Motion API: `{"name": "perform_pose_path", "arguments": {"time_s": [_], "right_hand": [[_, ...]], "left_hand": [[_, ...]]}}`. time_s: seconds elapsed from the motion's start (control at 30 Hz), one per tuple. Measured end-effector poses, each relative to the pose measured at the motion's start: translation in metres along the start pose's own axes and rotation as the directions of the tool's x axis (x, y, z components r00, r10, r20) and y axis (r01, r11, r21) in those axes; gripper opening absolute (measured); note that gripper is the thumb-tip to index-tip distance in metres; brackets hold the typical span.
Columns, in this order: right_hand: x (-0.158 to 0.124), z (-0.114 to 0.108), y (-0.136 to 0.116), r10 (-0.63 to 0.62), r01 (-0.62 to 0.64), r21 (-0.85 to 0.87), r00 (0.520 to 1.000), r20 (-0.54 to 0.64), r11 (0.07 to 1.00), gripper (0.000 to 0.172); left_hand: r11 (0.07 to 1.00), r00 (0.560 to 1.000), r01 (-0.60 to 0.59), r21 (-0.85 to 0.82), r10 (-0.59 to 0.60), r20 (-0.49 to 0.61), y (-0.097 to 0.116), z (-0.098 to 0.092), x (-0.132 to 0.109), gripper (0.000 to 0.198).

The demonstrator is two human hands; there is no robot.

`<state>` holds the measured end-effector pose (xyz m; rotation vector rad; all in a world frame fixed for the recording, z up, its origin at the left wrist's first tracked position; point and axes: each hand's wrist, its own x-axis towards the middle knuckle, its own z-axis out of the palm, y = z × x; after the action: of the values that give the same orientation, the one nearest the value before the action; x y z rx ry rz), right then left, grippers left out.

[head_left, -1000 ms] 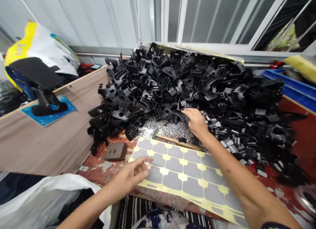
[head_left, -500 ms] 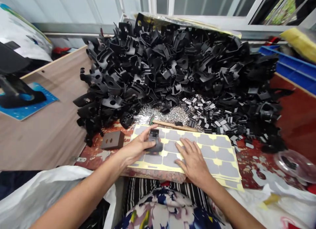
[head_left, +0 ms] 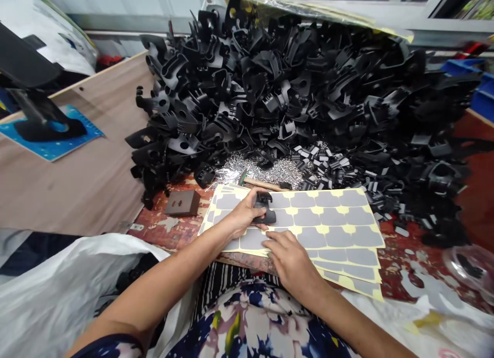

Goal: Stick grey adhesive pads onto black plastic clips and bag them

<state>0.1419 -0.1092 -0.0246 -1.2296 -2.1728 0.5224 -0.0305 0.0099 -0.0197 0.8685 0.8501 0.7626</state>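
My left hand (head_left: 247, 214) is closed around a black plastic clip-like part (head_left: 265, 209), held over a sheet of grey stickers (head_left: 332, 219) on yellow backing. My right hand (head_left: 291, 257) is at the near edge of that sheet, its bent fingers over the edge and the thumb close beside them; the hand itself partly hides this grip. More sticker sheets (head_left: 347, 268) lie fanned out underneath. Just beyond the sheets lies a small hammer (head_left: 266, 184) with a wooden handle.
A large heap of black plastic parts (head_left: 247, 90) fills the back of the worn red table (head_left: 181, 234). Small metal pins (head_left: 270, 167) and short black-and-grey pieces (head_left: 328, 162) lie before it. A brown block (head_left: 182, 202) sits left; a clear plastic bowl (head_left: 469, 268) stands right.
My left hand has moved right with the black part. My right hand has drawn back to the sheet's near edge, its fingers now bent. The top sheet has turned, exposing sheets below. The view shifted.
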Motion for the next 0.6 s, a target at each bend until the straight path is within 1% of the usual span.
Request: {"name": "perform_pose_path", "arguments": {"time_s": [0.03,0.1,0.13,0.17,0.23,0.27,0.3,0.33,0.37,0.4,0.43,0.47,0.5,0.57,0.6], "right_hand": [[0.002,0.001,-0.002,0.019,-0.019,0.021,1.0,-0.006,1.0,0.041],[0.005,-0.006,-0.01,0.082,-0.084,0.099,0.996,0.028,0.991,0.033],[0.006,-0.013,-0.016,0.113,-0.125,0.164,0.99,0.082,0.978,0.031],[0.006,-0.023,-0.023,0.122,-0.16,0.242,0.978,0.168,0.957,0.03],[0.009,-0.044,-0.035,0.055,-0.197,0.39,0.936,0.346,0.899,0.031],[0.011,-0.053,-0.039,0.029,-0.2,0.431,0.928,0.371,0.88,0.033],[0.014,-0.06,-0.039,0.04,-0.191,0.44,0.943,0.329,0.878,0.031],[0.018,-0.064,-0.036,0.089,-0.179,0.415,0.97,0.227,0.892,0.024],[0.023,-0.065,-0.029,0.162,-0.181,0.373,0.983,0.082,0.91,0.018],[0.028,-0.063,-0.02,0.236,-0.202,0.338,0.97,-0.064,0.919,0.013],[0.033,-0.06,-0.01,0.293,-0.225,0.326,0.94,-0.175,0.918,0.011],[0.037,-0.055,0.0,0.33,-0.24,0.341,0.914,-0.237,0.909,0.011],[0.041,-0.049,0.008,0.355,-0.244,0.375,0.898,-0.262,0.894,0.012],[0.046,-0.037,0.017,0.383,-0.237,0.443,0.882,-0.274,0.865,0.013],[0.048,-0.031,0.019,0.388,-0.233,0.459,0.879,-0.278,0.857,0.011]], "left_hand": [[1.0,1.0,-0.004,0.003,0.004,0.001,-0.001,-0.001,0.0,0.057],[1.0,1.0,-0.004,0.007,0.004,0.011,-0.002,-0.002,0.001,0.059],[1.0,1.0,-0.005,0.001,0.005,0.015,-0.002,-0.003,0.003,0.062],[1.0,1.0,-0.005,-0.01,0.005,0.018,-0.002,-0.003,0.004,0.065],[0.999,1.0,0.008,-0.047,-0.007,0.024,-0.001,-0.004,0.005,0.071],[0.997,0.999,0.024,-0.071,-0.022,0.023,0.0,-0.005,0.005,0.073],[0.994,0.999,0.04,-0.099,-0.039,0.016,0.002,-0.005,0.004,0.073],[0.989,0.998,0.057,-0.135,-0.057,0.007,0.005,-0.005,0.001,0.073],[0.981,0.997,0.073,-0.179,-0.073,0.003,0.007,-0.004,-0.003,0.073],[0.97,0.996,0.085,-0.229,-0.086,0.004,0.01,-0.003,-0.008,0.072],[0.955,0.995,0.094,-0.282,-0.094,0.014,0.013,-0.002,-0.013,0.069],[0.938,0.995,0.101,-0.332,-0.097,0.029,0.014,0.0,-0.019,0.063],[0.921,0.994,0.107,-0.375,-0.097,0.045,0.015,0.002,-0.025,0.056],[0.892,0.995,0.102,-0.44,-0.088,0.053,0.014,0.006,-0.033,0.045],[0.882,0.995,0.096,-0.461,-0.085,0.045,0.013,0.008,-0.035,0.044]]}}
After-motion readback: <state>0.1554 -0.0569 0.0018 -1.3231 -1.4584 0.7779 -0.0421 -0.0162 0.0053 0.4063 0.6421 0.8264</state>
